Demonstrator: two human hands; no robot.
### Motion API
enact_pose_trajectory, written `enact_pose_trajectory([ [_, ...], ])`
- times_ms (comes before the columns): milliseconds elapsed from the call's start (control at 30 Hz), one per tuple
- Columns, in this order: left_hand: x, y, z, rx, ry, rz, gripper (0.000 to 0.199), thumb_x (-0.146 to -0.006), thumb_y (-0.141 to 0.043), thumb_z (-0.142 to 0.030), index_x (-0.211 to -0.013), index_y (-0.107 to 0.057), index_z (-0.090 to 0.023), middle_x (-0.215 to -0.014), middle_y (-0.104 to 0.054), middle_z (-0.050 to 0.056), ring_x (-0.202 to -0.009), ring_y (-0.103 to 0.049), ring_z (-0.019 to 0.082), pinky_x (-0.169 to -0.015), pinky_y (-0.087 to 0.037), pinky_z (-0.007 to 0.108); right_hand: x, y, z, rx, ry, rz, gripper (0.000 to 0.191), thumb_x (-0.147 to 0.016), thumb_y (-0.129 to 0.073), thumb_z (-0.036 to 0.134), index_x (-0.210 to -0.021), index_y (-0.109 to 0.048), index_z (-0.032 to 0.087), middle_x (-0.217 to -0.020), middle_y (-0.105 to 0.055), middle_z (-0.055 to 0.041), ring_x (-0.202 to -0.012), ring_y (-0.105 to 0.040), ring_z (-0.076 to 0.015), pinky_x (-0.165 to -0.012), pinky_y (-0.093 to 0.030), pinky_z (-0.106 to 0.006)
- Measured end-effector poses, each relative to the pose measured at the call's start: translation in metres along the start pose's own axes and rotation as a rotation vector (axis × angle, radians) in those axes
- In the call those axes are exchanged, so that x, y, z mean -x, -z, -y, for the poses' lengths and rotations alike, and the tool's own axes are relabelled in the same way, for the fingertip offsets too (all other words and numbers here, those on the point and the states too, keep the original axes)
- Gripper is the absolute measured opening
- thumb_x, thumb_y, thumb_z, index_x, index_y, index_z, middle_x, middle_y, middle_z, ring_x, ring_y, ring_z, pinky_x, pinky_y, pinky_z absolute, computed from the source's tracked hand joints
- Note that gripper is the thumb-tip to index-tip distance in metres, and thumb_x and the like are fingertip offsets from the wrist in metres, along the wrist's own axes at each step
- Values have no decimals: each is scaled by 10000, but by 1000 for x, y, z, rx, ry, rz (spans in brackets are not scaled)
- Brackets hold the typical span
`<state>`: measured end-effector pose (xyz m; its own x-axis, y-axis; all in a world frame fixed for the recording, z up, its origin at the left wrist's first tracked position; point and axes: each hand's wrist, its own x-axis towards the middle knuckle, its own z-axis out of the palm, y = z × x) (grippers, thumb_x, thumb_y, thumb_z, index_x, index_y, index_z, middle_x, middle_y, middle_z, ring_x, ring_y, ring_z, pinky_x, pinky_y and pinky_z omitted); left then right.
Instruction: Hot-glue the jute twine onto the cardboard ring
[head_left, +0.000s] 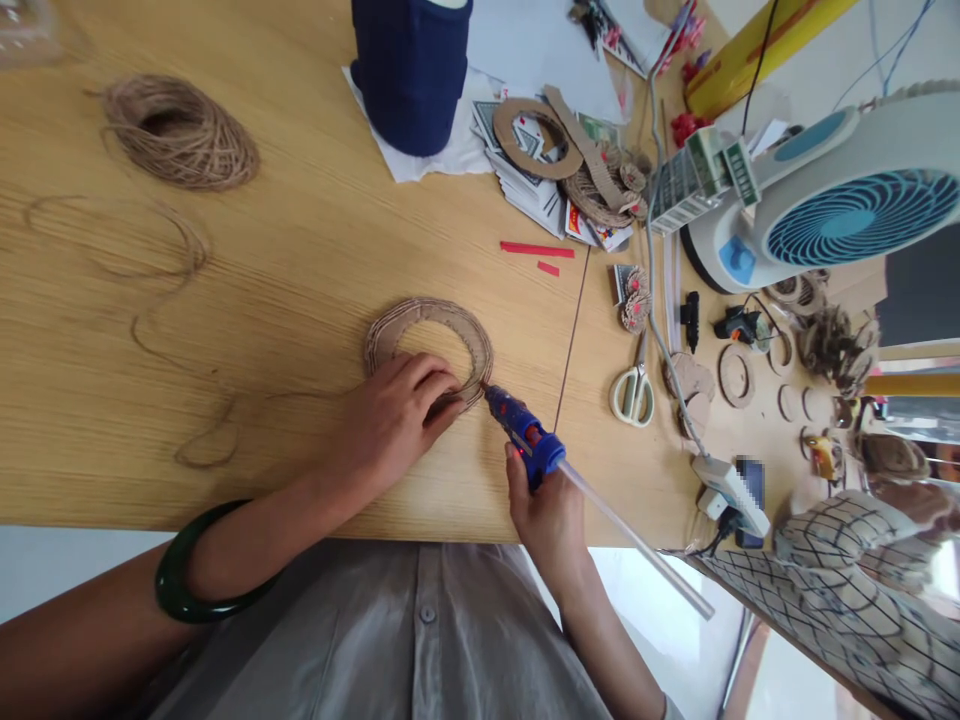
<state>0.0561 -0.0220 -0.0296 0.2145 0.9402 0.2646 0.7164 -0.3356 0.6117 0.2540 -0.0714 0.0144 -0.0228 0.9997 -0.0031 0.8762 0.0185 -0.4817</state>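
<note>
A cardboard ring (474,336) with twine along its outer rim lies on the wooden table near the front edge. My left hand (397,410) is closed on the ring's lower left side, fingers curled over it. In my right hand (551,515) is a blue hot glue gun (525,430), its nozzle at the ring's lower right rim. A clear glue stick (637,540) sticks out of the gun's back end. From under my left hand a loose strand of twine (281,397) trails left across the table toward a ball of twine (184,135).
A dark blue container (412,80) stands at the back on white paper. Playing cards (529,195) and another cardboard ring (501,130) lie to its right. Scissors (634,393), a grey cable (660,330), a power strip (731,495) and a white fan (832,190) are on the right. A person in a checked sleeve (840,550) sits there.
</note>
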Motion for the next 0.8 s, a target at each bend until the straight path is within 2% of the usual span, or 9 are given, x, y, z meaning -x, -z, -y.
enact_pose_trajectory([
  [100, 0, 0, -1, 2, 0, 7, 101, -960, -582, -289, -1014, -606, -207, -1066, -652, 50, -1011, -619, 230, -908, -508, 395, 2, -1, 3, 35, -12, -10, 373, -994, -461, 471, -977, -663, 158, -727, -714, -103, -583, -686, -237, -532, -481, -296],
  [300, -2, 2, -2, 14, 0, 13, 87, -959, -579, -274, -990, -616, -201, -1051, -658, 49, -1003, -616, 229, -893, -503, 392, -12, -2, 5, 40, 14, -33, 384, -998, -454, 479, -934, -651, 156, -732, -710, -107, -596, -683, -230, -536, -475, -290],
  [467, -1, 2, -1, -8, -20, 4, 87, -949, -598, -271, -989, -615, -196, -1048, -661, 49, -998, -616, 234, -895, -501, 390, -2, 5, 11, 71, 25, -14, 348, -1001, -466, 443, -916, -645, 156, -632, -671, -70, -507, -650, -215, -469, -427, -274],
  [700, 0, 1, -2, -15, -41, -20, 94, -945, -608, -261, -995, -617, -182, -1060, -659, 50, -999, -620, 232, -903, -508, 387, -4, 8, 11, 11, -44, -27, 352, -989, -473, 442, -892, -650, 154, -671, -690, -72, -515, -633, -194, -497, -449, -276],
  [800, 0, 1, -3, -10, -55, -35, 73, -951, -602, -250, -978, -620, -185, -1047, -667, 41, -988, -629, 222, -905, -509, 383, -6, 7, 9, -90, -129, 28, 362, -977, -485, 456, -815, -634, 169, -573, -632, -37, -485, -595, -175, -463, -427, -259],
])
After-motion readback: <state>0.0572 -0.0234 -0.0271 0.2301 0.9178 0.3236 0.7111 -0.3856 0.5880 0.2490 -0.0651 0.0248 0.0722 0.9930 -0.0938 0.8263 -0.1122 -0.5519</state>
